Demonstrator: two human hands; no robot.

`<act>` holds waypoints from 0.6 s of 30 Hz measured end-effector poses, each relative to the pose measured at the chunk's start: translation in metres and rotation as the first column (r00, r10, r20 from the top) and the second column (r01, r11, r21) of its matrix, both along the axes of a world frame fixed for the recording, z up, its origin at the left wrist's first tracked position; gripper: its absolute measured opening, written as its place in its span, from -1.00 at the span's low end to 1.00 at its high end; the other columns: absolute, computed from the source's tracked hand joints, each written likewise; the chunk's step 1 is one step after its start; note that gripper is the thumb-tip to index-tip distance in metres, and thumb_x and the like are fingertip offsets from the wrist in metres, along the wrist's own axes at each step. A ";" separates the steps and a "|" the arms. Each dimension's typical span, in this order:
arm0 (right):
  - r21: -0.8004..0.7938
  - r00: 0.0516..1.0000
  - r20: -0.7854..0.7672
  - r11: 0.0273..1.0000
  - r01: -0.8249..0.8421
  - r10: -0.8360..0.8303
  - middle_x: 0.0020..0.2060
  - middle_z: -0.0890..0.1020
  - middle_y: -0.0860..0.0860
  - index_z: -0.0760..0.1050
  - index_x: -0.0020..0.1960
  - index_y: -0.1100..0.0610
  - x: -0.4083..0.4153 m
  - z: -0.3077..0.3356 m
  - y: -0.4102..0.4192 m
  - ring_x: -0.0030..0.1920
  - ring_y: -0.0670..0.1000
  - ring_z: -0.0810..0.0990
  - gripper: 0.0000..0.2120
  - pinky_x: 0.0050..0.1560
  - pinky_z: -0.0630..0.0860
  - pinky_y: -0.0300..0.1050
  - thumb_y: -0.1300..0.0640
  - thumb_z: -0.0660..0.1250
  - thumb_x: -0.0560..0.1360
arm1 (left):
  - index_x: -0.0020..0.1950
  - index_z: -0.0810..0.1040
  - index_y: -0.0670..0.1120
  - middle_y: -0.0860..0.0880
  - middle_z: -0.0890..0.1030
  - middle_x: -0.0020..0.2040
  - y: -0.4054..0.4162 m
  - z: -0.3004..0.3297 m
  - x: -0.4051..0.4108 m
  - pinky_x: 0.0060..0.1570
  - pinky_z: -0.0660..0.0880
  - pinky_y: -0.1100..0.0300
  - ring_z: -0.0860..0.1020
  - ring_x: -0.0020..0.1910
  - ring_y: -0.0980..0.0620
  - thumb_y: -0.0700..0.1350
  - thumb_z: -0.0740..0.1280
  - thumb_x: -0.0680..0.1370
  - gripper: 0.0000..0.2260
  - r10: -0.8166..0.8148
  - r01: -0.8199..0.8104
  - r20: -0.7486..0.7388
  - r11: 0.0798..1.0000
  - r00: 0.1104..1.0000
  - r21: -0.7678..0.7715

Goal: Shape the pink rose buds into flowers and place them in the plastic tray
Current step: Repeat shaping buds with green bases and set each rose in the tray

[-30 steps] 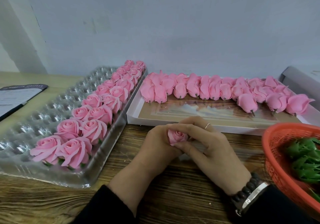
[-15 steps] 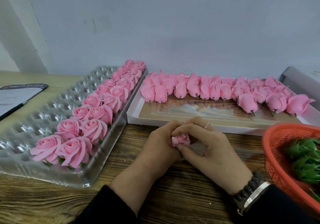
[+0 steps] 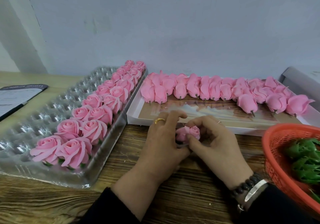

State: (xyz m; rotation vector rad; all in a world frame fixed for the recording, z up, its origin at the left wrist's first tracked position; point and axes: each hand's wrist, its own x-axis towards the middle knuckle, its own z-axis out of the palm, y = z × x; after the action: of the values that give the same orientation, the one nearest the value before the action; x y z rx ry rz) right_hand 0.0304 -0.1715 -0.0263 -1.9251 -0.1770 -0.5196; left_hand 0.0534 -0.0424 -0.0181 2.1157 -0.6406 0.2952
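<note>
Both hands on rose bud (image 3: 189, 133): left hand (image 3: 161, 144) cradles base, right hand (image 3: 214, 144) pinches outer petal. Peel petals outward gently, evenly; soft petals probably tear.

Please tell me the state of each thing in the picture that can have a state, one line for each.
rose bud: held by both hands, partly opened
left hand: grips the bud
right hand: pinches the bud's petals
plastic tray: right two rows filled, other cups bare
shaped roses: open, seated in tray
unshaped buds: closed, lying in the white box
red basket: holds green parts
</note>
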 end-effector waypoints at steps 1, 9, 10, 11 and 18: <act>-0.003 1.000 -0.002 1.000 -0.001 0.001 -0.24 0.59 -0.07 0.52 -0.11 -0.14 0.000 0.000 0.000 -0.18 -0.10 0.57 -0.75 -0.08 0.50 -0.18 0.11 0.34 0.25 | 0.13 0.44 -0.06 0.02 0.45 0.00 -0.001 0.002 -0.002 0.02 0.43 0.02 0.44 -0.03 0.01 -0.19 0.47 0.31 -0.57 -0.003 0.002 0.048 1.000 0.999 0.024; 0.060 0.998 -0.059 0.998 -0.002 0.006 -0.27 0.61 -0.05 0.54 -0.09 -0.11 0.000 -0.002 0.000 -0.29 -0.13 0.54 -0.78 -0.18 0.52 -0.18 0.13 0.42 0.32 | 0.06 0.43 -0.09 -0.02 0.51 0.00 -0.005 0.005 -0.008 0.01 0.40 0.12 0.44 0.01 0.00 -0.23 0.43 0.39 -0.69 0.010 -0.020 0.117 0.996 0.993 0.082; 0.076 0.998 -0.064 0.997 -0.007 0.012 -0.28 0.61 -0.03 0.56 -0.11 -0.08 0.000 -0.002 0.000 -0.31 -0.13 0.53 -0.79 -0.19 0.53 -0.15 0.20 0.43 0.35 | 0.05 0.43 -0.09 -0.01 0.51 -0.02 -0.005 0.005 -0.008 0.01 0.40 0.13 0.43 0.01 0.02 -0.23 0.42 0.40 -0.71 0.009 -0.018 0.116 0.997 0.993 0.077; 0.091 0.997 -0.071 0.996 -0.008 0.015 -0.28 0.62 0.00 0.58 -0.15 -0.04 0.000 -0.002 0.000 -0.31 -0.09 0.53 -0.79 -0.18 0.53 -0.09 0.26 0.43 0.35 | 0.05 0.43 -0.08 0.00 0.51 -0.03 -0.004 0.004 -0.008 0.00 0.40 0.13 0.43 0.01 0.02 -0.24 0.42 0.41 -0.72 0.010 -0.018 0.111 0.997 0.994 0.070; 0.192 0.994 -0.089 0.980 -0.047 0.066 -0.30 0.63 0.11 0.56 -0.21 0.06 0.000 0.003 0.002 -0.32 -0.05 0.50 -0.86 -0.19 0.50 -0.17 0.29 0.41 0.36 | 0.02 0.37 -0.02 0.02 0.51 -0.08 -0.005 0.003 -0.007 -0.07 0.41 0.19 0.45 -0.04 0.04 -0.21 0.40 0.44 -0.73 0.031 -0.033 0.068 0.999 0.997 0.034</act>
State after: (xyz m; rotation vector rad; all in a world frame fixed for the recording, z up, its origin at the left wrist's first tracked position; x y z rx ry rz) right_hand 0.0301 -0.1697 -0.0233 -1.7488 -0.1161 -0.3915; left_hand 0.0463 -0.0474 -0.0156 2.1585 -0.6554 0.3769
